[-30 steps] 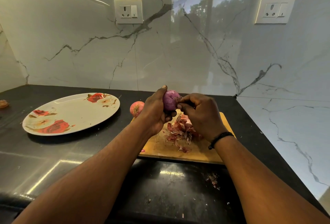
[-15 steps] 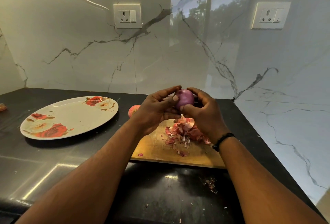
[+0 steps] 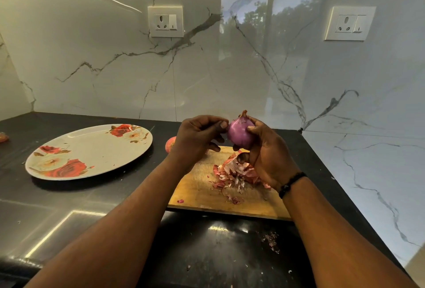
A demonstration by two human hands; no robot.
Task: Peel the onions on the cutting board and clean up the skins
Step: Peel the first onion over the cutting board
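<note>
The peeled purple onion (image 3: 240,133) is up in the air above the far edge of the cutting board (image 3: 200,186), its dry stem tip pointing upward. The right hand (image 3: 268,156) holds it, thumb pressed across its front and fingers curled round behind and under it. The left hand (image 3: 197,138) sits just beside it, fingers curled, with thumb and forefinger pinched together right at the onion's left side; whether a scrap of skin is between them I cannot tell. A black band (image 3: 291,184) circles the right wrist. Straight below the onion, a heap of pink and reddish skins (image 3: 234,177) lies on the wooden board, partly covered by the right hand, with a loose fleck near the board's front left corner. A second onion (image 3: 170,144), still in its reddish skin, peeks out just past the board's far left corner, mostly hidden behind the left wrist. The board lies on a dark, glossy counter (image 3: 92,214), and a few bits of skin are scattered on the counter in front of the board. Well to the left of the board is a large oval plate (image 3: 92,149) printed with red roses. Behind the board rises a white marble wall with two socket plates (image 3: 165,21).
</note>
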